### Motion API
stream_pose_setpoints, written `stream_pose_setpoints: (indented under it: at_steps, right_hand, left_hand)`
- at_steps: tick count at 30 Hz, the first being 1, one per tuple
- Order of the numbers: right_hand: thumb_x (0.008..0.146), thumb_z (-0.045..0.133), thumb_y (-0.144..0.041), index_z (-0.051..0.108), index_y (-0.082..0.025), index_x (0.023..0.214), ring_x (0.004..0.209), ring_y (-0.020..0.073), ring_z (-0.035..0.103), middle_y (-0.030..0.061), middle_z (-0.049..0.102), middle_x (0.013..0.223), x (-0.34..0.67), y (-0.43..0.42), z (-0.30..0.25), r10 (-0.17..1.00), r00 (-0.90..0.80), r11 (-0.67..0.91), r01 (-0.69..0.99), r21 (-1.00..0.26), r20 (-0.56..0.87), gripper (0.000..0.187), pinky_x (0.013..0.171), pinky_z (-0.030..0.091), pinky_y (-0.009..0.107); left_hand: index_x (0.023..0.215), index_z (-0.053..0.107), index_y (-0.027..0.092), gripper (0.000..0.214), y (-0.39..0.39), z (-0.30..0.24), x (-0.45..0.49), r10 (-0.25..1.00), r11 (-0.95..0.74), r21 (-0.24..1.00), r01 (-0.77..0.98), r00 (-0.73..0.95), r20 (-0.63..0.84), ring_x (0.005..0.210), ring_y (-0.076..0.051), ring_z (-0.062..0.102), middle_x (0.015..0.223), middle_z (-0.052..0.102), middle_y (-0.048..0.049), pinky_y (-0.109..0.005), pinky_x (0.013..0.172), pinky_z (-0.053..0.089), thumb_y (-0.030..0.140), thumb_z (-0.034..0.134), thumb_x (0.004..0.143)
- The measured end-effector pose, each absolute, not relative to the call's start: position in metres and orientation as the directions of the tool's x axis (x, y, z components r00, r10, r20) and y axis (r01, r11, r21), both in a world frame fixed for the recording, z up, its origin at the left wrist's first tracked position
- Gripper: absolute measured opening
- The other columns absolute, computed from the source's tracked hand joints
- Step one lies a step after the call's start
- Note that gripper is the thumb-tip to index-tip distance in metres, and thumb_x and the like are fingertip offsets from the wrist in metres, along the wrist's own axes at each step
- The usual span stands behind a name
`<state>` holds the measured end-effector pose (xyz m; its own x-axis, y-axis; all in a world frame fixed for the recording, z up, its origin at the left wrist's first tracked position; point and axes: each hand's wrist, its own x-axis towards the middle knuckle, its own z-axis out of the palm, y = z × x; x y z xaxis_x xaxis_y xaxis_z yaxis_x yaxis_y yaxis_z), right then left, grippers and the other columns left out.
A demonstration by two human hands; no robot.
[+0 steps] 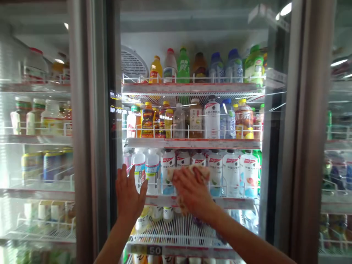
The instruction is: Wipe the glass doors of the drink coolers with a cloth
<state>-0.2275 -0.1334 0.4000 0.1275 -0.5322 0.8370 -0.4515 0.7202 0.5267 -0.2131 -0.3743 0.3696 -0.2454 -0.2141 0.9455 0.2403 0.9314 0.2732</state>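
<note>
A closed glass fridge door (pixel 192 33) fills the middle of the head view. My left hand (pixel 129 192) is raised at the glass near the door's left side, fingers spread and holding nothing. My right hand (pixel 192 190), slightly blurred, presses a pale, patterned cloth (pixel 205 172) against the glass. The cloth bunches out above and below the fingers. Behind the right hand stand white-labelled bottles (pixel 216 170) on the middle shelf, partly hidden by the hand and cloth. Two clear bottles with blue labels (pixel 152 168) are behind the left fingertips.
Metal door frames (pixel 85 110) rise at the left and right (pixel 310 110). Shelves with wire rails (pixel 192 88) hold several coloured drinks bottles. A lower rack (pixel 176 231) carries a "50" tag (pixel 154 250). Neighbouring fridge sections show more drinks, such as cans (pixel 51 167). Ceiling lights reflect in the glass.
</note>
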Motion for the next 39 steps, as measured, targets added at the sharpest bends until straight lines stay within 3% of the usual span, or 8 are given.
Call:
stream_pose_setpoints:
  at_steps: [3,10,16,22,25,30,32,39]
  right_hand:
    - [0.082,0.044,-0.015,0.050,-0.023,0.126,0.135,0.0209,0.028,0.0034,0.047,0.136,-0.227,-0.115,0.394,-0.560,0.151,0.697,-0.445,0.562,0.815,0.045,0.112,0.018,0.044]
    - [0.083,0.046,-0.017,0.044,-0.018,0.132,0.134,0.0300,0.028,0.0138,0.034,0.144,-0.241,-0.067,0.455,-0.055,0.179,0.923,-0.367,0.118,0.982,0.049,0.107,0.022,0.054]
    - [0.083,0.044,-0.018,0.052,-0.024,0.124,0.135,0.0200,0.027,0.0028,0.049,0.135,-0.234,-0.136,0.411,-0.570,0.187,0.664,-0.469,0.583,0.800,0.043,0.113,0.015,0.043]
    - [0.084,0.042,-0.021,0.046,-0.019,0.131,0.133,0.0310,0.031,0.0148,0.038,0.141,-0.252,-0.042,0.506,-0.015,0.220,0.960,-0.269,0.075,0.975,0.047,0.103,0.026,0.057]
    - [0.084,0.041,-0.022,0.046,-0.016,0.130,0.131,0.0334,0.033,0.0174,0.035,0.142,-0.251,-0.038,0.531,0.092,0.228,0.964,-0.265,-0.029,0.969,0.047,0.101,0.027,0.059]
    - [0.084,0.040,-0.014,0.040,-0.024,0.134,0.135,0.0212,0.027,0.0074,0.042,0.140,-0.246,-0.106,0.493,-0.357,0.206,0.864,-0.298,0.406,0.911,0.051,0.109,0.023,0.047]
    - [0.084,0.040,-0.015,0.039,-0.026,0.135,0.136,0.0206,0.025,0.0056,0.042,0.140,-0.248,-0.103,0.491,-0.392,0.193,0.847,-0.306,0.434,0.900,0.052,0.110,0.021,0.048]
    - [0.084,0.040,-0.028,0.044,-0.013,0.131,0.128,0.0357,0.035,0.0201,0.036,0.141,-0.255,0.008,0.561,0.206,0.205,0.961,-0.227,-0.158,0.957,0.049,0.100,0.027,0.061]
  left_hand:
    - [0.140,0.025,0.020,0.060,-0.377,0.368,-0.213,-0.189,0.942,0.245,0.229,-0.239,0.952,0.139,-0.030,0.013,0.150,0.018,-0.0147,-0.053,0.110,0.020,0.041,0.042,0.087]
    - [0.143,0.013,0.025,0.061,-0.375,0.364,-0.213,-0.137,0.970,0.174,0.167,-0.214,0.967,0.140,-0.028,0.009,0.152,0.012,-0.0115,-0.052,0.110,0.020,0.036,0.039,0.089]
    - [0.144,0.009,0.027,0.063,-0.379,0.361,-0.215,-0.130,0.974,0.163,0.159,-0.195,0.972,0.140,-0.027,0.010,0.152,0.012,-0.0095,-0.051,0.110,0.022,0.035,0.040,0.089]
    - [0.144,0.011,0.027,0.061,-0.385,0.360,-0.217,-0.081,0.981,0.109,0.158,-0.174,0.981,0.140,-0.027,0.012,0.152,0.013,-0.0084,-0.050,0.110,0.023,0.034,0.038,0.090]
    - [0.144,0.010,0.027,0.062,-0.379,0.363,-0.218,-0.124,0.975,0.147,0.168,-0.141,0.982,0.139,-0.028,0.012,0.152,0.012,-0.0091,-0.052,0.110,0.023,0.034,0.038,0.089]
    - [0.144,0.006,0.031,0.067,-0.371,0.366,-0.222,-0.183,0.959,0.215,0.187,-0.174,0.968,0.140,-0.031,0.008,0.153,0.007,-0.0081,-0.060,0.108,0.020,0.034,0.042,0.088]
    - [0.144,0.006,0.032,0.067,-0.372,0.365,-0.222,-0.186,0.956,0.218,0.196,-0.169,0.968,0.139,-0.031,0.009,0.153,0.008,-0.0074,-0.060,0.108,0.020,0.034,0.042,0.088]
    - [0.144,0.009,0.029,0.065,-0.370,0.371,-0.215,-0.144,0.973,0.165,0.161,-0.138,0.980,0.139,-0.032,0.013,0.152,0.011,-0.0105,-0.058,0.106,0.024,0.033,0.042,0.088]
